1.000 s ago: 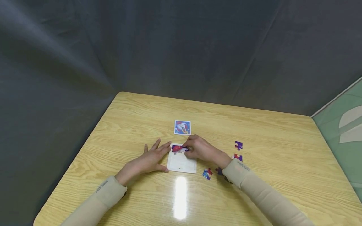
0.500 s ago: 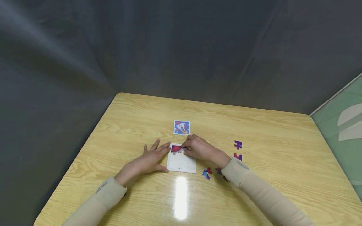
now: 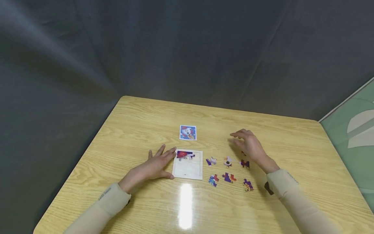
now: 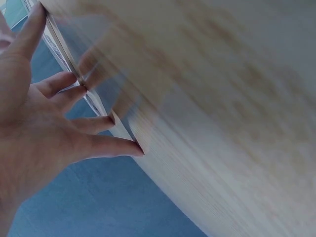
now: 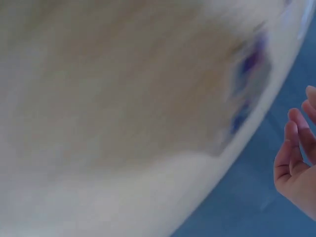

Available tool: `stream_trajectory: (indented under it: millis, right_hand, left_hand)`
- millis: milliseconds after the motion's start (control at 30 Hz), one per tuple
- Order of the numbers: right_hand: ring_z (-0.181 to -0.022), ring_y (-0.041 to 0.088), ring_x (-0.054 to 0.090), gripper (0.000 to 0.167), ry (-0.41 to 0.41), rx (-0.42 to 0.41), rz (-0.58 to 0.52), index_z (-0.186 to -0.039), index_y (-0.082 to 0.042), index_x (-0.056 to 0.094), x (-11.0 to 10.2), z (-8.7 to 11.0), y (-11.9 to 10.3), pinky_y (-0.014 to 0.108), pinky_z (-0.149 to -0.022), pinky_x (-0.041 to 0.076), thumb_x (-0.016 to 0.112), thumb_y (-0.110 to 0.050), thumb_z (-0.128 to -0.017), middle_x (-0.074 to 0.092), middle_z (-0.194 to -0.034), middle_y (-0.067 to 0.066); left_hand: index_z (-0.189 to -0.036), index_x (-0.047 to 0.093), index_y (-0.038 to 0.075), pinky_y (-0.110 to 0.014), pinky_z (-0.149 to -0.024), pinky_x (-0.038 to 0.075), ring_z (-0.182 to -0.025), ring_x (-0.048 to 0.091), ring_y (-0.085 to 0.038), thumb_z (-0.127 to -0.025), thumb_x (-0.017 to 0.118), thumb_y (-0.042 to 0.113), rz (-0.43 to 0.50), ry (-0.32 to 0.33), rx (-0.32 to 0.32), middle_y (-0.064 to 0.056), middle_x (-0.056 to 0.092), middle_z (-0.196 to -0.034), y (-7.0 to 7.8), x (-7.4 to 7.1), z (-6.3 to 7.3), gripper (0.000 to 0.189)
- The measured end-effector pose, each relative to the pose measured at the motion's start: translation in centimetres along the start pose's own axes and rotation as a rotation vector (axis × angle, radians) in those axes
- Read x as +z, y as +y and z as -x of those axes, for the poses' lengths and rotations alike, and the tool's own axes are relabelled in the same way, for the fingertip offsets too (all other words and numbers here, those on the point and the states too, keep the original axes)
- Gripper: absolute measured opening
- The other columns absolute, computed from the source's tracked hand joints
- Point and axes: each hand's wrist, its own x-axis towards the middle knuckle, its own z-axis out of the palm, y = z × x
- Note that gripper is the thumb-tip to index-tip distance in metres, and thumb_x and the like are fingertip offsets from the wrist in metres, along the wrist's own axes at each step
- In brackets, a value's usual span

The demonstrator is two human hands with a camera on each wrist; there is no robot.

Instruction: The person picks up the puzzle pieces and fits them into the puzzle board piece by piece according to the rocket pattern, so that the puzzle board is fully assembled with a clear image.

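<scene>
A square white puzzle tray (image 3: 188, 169) lies flat on the table. Red-and-purple jigsaw pieces (image 3: 183, 154) fill its upper left corner. My left hand (image 3: 156, 165) rests at the tray's left side, fingers spread, thumb and fingertips at its edge; the left wrist view shows this hand (image 4: 44, 118) with fingertips on the tabletop. My right hand (image 3: 251, 148) hovers above the table on the right, fingers bent loosely and holding nothing. Under and beside it lie loose pieces, among them a dark red one (image 3: 244, 164); another is mostly hidden by the hand.
Several loose jigsaw pieces, such as a blue-and-red one (image 3: 214, 180), a purple-and-orange one (image 3: 229, 177) and a yellow-and-purple one (image 3: 248, 185), lie right of the tray. Behind it is a rocket picture card (image 3: 188, 132). A dark curtain (image 3: 187, 52) hangs beyond the table.
My right hand has left a piece in the tray's upper row and moved right, over the loose pieces. Those its arm covered now show. The left hand has stayed put.
</scene>
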Motion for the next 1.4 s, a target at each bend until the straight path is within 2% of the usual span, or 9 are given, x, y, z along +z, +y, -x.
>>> stream_trajectory:
  millis: [200,333,500,567,833,1067,1167,1300,1400]
  right_hand:
    - [-0.084,0.029,0.056,0.032,-0.056,0.067,0.028,-0.115,0.005,0.067,-1.5,3.2,3.7,0.045,-0.075,0.043,0.072,-0.008,-0.086,0.063,-0.102,0.018]
    - [-0.087,0.029,0.051,0.039,-0.114,0.107,0.029,-0.119,0.004,0.065,-2.1,4.3,4.4,0.043,-0.073,0.042,0.073,-0.015,-0.086,0.059,-0.109,0.020]
    - [-0.100,0.035,0.048,0.048,-0.169,0.172,0.006,-0.122,0.002,0.063,-2.2,4.9,4.5,0.050,-0.079,0.045,0.073,-0.028,-0.087,0.054,-0.119,0.020]
    - [-0.101,0.035,0.048,0.048,-0.163,0.160,0.001,-0.121,0.002,0.064,-2.1,5.0,4.5,0.050,-0.080,0.044,0.074,-0.029,-0.086,0.054,-0.118,0.020]
    - [-0.091,0.029,0.049,0.035,-0.099,0.080,0.036,-0.113,0.002,0.068,-1.7,5.1,4.4,0.038,-0.071,0.043,0.074,-0.017,-0.085,0.058,-0.109,0.016]
    - [-0.093,0.031,0.052,0.038,-0.123,0.071,0.038,-0.116,0.004,0.066,-2.0,5.1,3.9,0.042,-0.072,0.045,0.074,-0.018,-0.086,0.058,-0.111,0.017]
    - [-0.092,0.032,0.053,0.036,-0.124,0.034,0.043,-0.116,0.004,0.066,-2.1,5.1,3.8,0.043,-0.072,0.047,0.074,-0.012,-0.085,0.058,-0.110,0.018]
    - [-0.086,0.026,0.054,0.033,-0.110,-0.024,0.063,-0.113,0.004,0.067,-2.2,5.1,3.8,0.037,-0.067,0.046,0.075,-0.007,-0.083,0.059,-0.104,0.016]
    - [-0.083,0.023,0.052,0.032,-0.112,-0.032,0.067,-0.112,0.004,0.067,-2.1,5.1,3.8,0.034,-0.065,0.045,0.075,-0.007,-0.083,0.060,-0.101,0.015]
  left_hand:
    - [-0.152,0.029,0.010,-0.080,-0.097,0.004,-0.145,-0.003,-0.042,-0.081,0.073,0.045,-0.002,-0.010,-0.009,-0.004,0.015,-0.161,0.0,0.0,0.0,0.091]
    - [-0.152,0.028,0.010,-0.080,-0.097,0.004,-0.145,-0.003,-0.041,-0.081,0.073,0.044,0.002,-0.012,-0.012,-0.004,0.015,-0.161,0.0,0.0,0.0,0.091]
    - [-0.152,0.029,0.009,-0.081,-0.096,0.005,-0.145,-0.003,-0.042,-0.081,0.073,0.043,0.004,-0.011,-0.004,-0.004,0.015,-0.161,0.0,0.0,-0.1,0.090]
    - [-0.152,0.029,0.009,-0.081,-0.097,0.005,-0.145,-0.002,-0.042,-0.081,0.073,0.043,0.007,-0.010,-0.004,-0.004,0.015,-0.161,0.0,0.1,-0.1,0.090]
    - [-0.151,0.030,0.009,-0.081,-0.096,0.005,-0.144,-0.001,-0.043,-0.080,0.074,0.042,0.011,-0.001,-0.010,-0.005,0.016,-0.161,-0.2,0.2,-0.2,0.090]
    - [-0.152,0.029,0.010,-0.080,-0.097,0.004,-0.145,-0.003,-0.041,-0.081,0.073,0.044,0.011,-0.012,-0.010,-0.004,0.014,-0.161,-0.1,0.0,-0.1,0.090]
    - [-0.152,0.029,0.010,-0.080,-0.097,0.004,-0.145,-0.003,-0.041,-0.081,0.073,0.044,0.010,-0.010,-0.008,-0.004,0.015,-0.161,0.0,0.0,-0.1,0.090]
    - [-0.152,0.030,0.009,-0.080,-0.097,0.005,-0.145,-0.002,-0.042,-0.081,0.073,0.044,0.008,-0.006,-0.006,-0.004,0.015,-0.161,0.0,0.0,-0.1,0.089]
    - [-0.151,0.030,0.009,-0.081,-0.096,0.005,-0.145,-0.002,-0.042,-0.081,0.073,0.043,0.007,-0.007,-0.006,-0.005,0.015,-0.161,0.0,0.0,0.0,0.089]
